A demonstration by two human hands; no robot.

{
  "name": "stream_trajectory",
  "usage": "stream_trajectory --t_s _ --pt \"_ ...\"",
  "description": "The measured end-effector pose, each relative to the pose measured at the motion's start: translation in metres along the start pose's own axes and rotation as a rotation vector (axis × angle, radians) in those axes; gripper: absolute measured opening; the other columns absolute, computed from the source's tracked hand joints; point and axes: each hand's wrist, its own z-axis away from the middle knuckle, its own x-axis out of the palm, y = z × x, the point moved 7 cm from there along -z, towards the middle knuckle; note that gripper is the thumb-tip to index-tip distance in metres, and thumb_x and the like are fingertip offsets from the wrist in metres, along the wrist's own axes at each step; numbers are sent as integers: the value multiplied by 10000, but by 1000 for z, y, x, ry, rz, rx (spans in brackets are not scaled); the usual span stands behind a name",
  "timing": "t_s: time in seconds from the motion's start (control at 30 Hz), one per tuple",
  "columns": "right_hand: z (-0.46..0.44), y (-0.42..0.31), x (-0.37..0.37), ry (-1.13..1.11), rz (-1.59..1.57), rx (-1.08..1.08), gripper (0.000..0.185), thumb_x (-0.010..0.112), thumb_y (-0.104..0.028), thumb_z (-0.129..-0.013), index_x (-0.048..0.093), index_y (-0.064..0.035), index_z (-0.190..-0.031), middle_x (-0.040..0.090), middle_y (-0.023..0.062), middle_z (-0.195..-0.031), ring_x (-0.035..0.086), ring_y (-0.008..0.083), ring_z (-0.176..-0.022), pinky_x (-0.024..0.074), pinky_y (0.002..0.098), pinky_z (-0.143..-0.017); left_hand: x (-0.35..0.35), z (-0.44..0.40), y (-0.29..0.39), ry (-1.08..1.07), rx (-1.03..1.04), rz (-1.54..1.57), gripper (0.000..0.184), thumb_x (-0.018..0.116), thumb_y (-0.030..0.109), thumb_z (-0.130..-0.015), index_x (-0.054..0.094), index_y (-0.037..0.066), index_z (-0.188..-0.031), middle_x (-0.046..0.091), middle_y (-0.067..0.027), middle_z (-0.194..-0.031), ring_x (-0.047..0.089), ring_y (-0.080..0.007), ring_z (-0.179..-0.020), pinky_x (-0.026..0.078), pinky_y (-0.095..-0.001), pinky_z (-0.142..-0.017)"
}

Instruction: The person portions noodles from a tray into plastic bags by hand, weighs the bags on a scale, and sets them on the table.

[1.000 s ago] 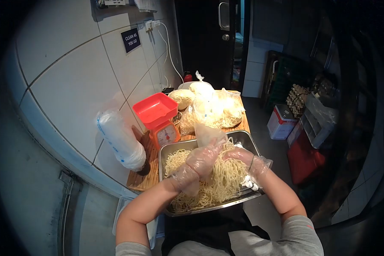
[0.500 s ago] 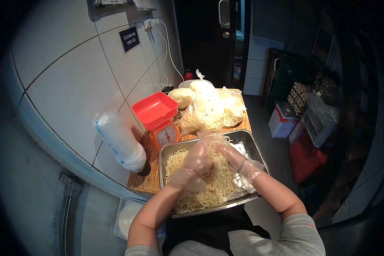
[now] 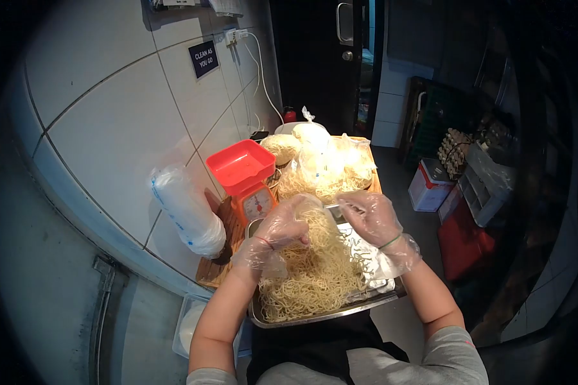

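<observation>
Clear, loose plastic gloves cover both my hands. My left hand [image 3: 284,223] is closed at the top of what looks like a clear plastic bag of noodles [image 3: 322,226], held upright over the tray. To its right, my right hand [image 3: 371,219] is raised with fingers curled together; whether it grips the bag's edge or a few strands is hidden. Below them, a heap of loose yellow noodles [image 3: 311,285] fills much of the metal tray [image 3: 321,319]. A shiny whitish patch of the tray's bottom [image 3: 374,260], with stray strands, shows on the right.
An orange kitchen scale [image 3: 258,204] with a red pan [image 3: 241,165] stands left of the tray. Behind are filled noodle bags [image 3: 324,163]. A plastic bag roll [image 3: 187,212] stands by the wall. Egg trays [image 3: 454,153] and a red box [image 3: 465,237] sit right.
My hands have moved apart and up from the noodles; the right one has swung right, away from the clump. The view has shifted slightly.
</observation>
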Motion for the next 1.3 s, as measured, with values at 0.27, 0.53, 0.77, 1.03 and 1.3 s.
stream_trajectory --t_s 0.27,0.53,0.77,1.03,1.3 --pt "30 46 82 -183 -26 353 797 705 -159 -778 325 -37 -1467 667 271 -1055 662 416 -967 515 428 -879 14 -1 3 38 40 23 616 582 -48 -765 449 -46 -1366 612 -75 -1019 596 -91 -687 501 -250 -589" --pt "20 5 62 -415 -42 230 681 592 -37 -799 307 -15 -1417 640 319 -997 627 481 -962 497 512 -840 32 2 -4 137 532 -932 694 773 244 -746 490 18 -1337 651 -158 -1133 662 -321 -975 528 -410 -812" --pt "31 40 69 -421 219 224 778 627 -90 -809 216 -25 -1466 641 310 -1011 619 483 -966 487 516 -837 48 -34 -34 -65 54 -1182 691 802 358 -714 548 76 -1291 642 -193 -1179 597 -380 -1111 488 -432 -950" --pt "31 53 80 -470 146 184 915 704 -188 -813 153 -38 -1528 651 309 -1054 637 435 -1022 498 487 -863 31 -35 -37 -179 172 -1118 725 773 325 -758 493 47 -1366 578 -204 -1314 553 -361 -1211 452 -428 -1020" --pt "23 45 70 -467 90 153 888 650 -91 -820 125 -35 -1534 641 342 -919 649 461 -884 506 502 -799 52 -18 2 33 160 -1209 706 843 328 -641 576 10 -1212 666 -172 -1115 644 -334 -1045 522 -431 -856"
